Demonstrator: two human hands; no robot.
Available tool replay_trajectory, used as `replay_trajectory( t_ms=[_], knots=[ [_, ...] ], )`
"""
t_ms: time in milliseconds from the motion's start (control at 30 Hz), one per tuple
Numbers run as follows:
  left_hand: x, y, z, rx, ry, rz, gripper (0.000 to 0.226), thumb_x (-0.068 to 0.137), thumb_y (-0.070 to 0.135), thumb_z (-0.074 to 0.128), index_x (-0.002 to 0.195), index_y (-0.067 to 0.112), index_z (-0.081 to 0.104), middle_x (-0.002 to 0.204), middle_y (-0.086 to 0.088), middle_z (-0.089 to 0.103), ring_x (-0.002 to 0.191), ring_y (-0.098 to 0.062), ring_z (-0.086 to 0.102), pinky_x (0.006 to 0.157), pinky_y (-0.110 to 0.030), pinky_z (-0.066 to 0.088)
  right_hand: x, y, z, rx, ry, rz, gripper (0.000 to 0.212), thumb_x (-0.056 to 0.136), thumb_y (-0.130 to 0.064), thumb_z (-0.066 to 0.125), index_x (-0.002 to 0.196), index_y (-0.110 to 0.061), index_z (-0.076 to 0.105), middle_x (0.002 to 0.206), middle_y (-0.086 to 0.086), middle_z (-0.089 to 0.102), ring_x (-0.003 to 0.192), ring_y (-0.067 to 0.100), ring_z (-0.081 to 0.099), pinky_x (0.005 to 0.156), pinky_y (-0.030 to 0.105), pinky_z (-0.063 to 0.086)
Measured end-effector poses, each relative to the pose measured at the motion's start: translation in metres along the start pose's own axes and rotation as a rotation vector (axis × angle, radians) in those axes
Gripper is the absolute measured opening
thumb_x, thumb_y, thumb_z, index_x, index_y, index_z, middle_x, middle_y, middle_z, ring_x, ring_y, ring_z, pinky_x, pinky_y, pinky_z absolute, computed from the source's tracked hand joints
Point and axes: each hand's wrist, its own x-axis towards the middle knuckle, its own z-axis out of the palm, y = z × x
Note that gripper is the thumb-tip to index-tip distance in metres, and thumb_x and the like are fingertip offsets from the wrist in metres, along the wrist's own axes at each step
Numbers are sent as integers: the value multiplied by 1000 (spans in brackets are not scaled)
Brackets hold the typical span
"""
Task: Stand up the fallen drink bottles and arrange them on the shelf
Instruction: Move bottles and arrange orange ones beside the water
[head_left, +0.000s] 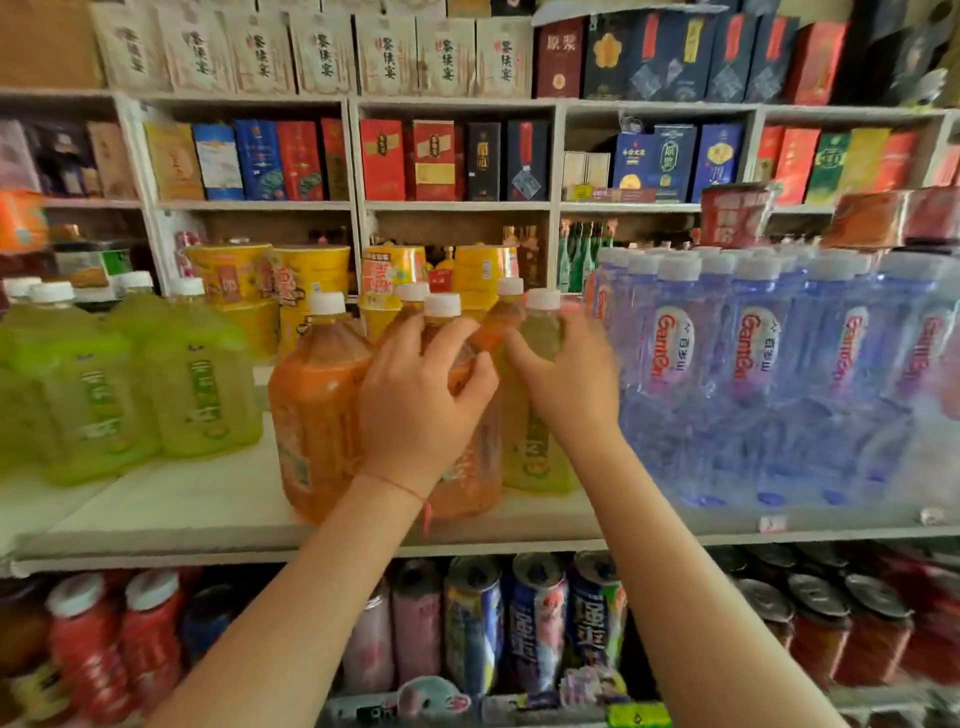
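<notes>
Nearest, on the lower shelf, stand cans (537, 623) and red-labelled bottles (117, 629). Above them two bare forearms reach onto the white shelf (197, 499). The left hand (421, 400), a red string at its wrist, has its fingers curled round the shoulder of an upright orange bottle (465, 467) with a white cap. Just beside it the right hand (566, 379) wraps its fingers round the neck of an upright yellow-green bottle (537, 452), which touches the orange one. A second, bigger orange bottle (317, 410) stands against them on the left. Further left stand green bottles (200, 384); to the right are packs of water bottles (753, 374). Behind the drinks sit yellow noodle cups (311, 275), and beyond those are shelves of boxed goods (431, 161).
</notes>
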Motion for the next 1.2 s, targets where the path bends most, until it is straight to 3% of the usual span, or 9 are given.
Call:
replay_trajectory(
  t_ms=[133, 300, 467, 667, 800, 867, 967, 1067, 1200],
  knots=[
    [-2, 2, 1, 44, 29, -14, 34, 94, 38, 55, 117, 20, 72, 112, -8, 68, 95, -27, 66, 71, -27, 45, -22, 10, -5, 31, 143, -146, 60, 85, -51, 71, 131, -15, 55, 122, 5, 51, 109, 19, 51, 81, 25, 40],
    [-3, 6, 1, 72, 28, -26, 36, 96, 40, 50, 118, 20, 72, 111, -6, 69, 92, -24, 65, 70, -22, 39, -60, 28, -2, -1, 151, -224, 81, 81, -46, 71, 151, -28, 35, 126, 11, 48, 105, 27, 54, 75, 36, 53],
    [-1, 7, 2, 71, 30, -6, 37, 98, 40, 48, 119, 20, 71, 110, -6, 69, 93, -22, 65, 70, -22, 39, -70, 32, 8, -170, 244, -221, 78, 87, -43, 65, 153, -25, 28, 120, 25, 52, 93, 37, 57, 65, 42, 55],
    [-4, 8, 2, 70, 16, -23, 36, 97, 40, 49, 119, 22, 71, 110, -5, 67, 93, -22, 63, 69, -22, 39, -74, 19, 0, -16, 332, -289, 73, 86, -39, 70, 148, -24, 34, 114, 22, 53, 83, 32, 56, 54, 37, 51],
    [-1, 5, 2, -9, -42, -45, 38, 102, 39, 42, 123, 23, 69, 115, -6, 66, 102, -23, 62, 74, -28, 46, -64, -11, -23, 114, 484, -322, 75, 84, -42, 75, 145, -24, 36, 118, 17, 54, 96, 25, 57, 61, 31, 50],
    [1, 5, -3, -162, -80, -43, 42, 105, 37, 34, 128, 22, 65, 124, -6, 62, 113, -20, 58, 89, -38, 51, -65, -31, -36, 175, 511, -343, 75, 84, -41, 75, 146, -23, 37, 119, 14, 53, 100, 21, 55, 66, 27, 49],
    [-1, -3, -27, -239, 60, 58, 35, 105, 22, 39, 130, 10, 61, 132, -10, 56, 123, -19, 52, 106, -32, 41, -76, -63, -44, 250, 477, -377, 75, 84, -38, 75, 148, -15, 43, 121, 11, 54, 100, 5, 44, 74, 8, 39],
    [0, -37, -50, -215, 246, -7, 30, 99, 11, 42, 115, 4, 66, 116, -12, 62, 113, -24, 56, 101, -31, 41, -93, -93, -30, 293, 380, -373, 76, 83, -40, 75, 148, -16, 43, 121, 9, 56, 100, 3, 46, 78, 7, 38],
    [-10, -104, -65, -61, 180, -80, 30, 93, 17, 45, 108, 5, 67, 110, -12, 64, 106, -24, 55, 94, -39, 43, -117, -130, 3, 329, 308, -436, 73, 85, -39, 74, 146, -11, 47, 120, 10, 57, 100, 0, 46, 84, 5, 35]
  ],
)
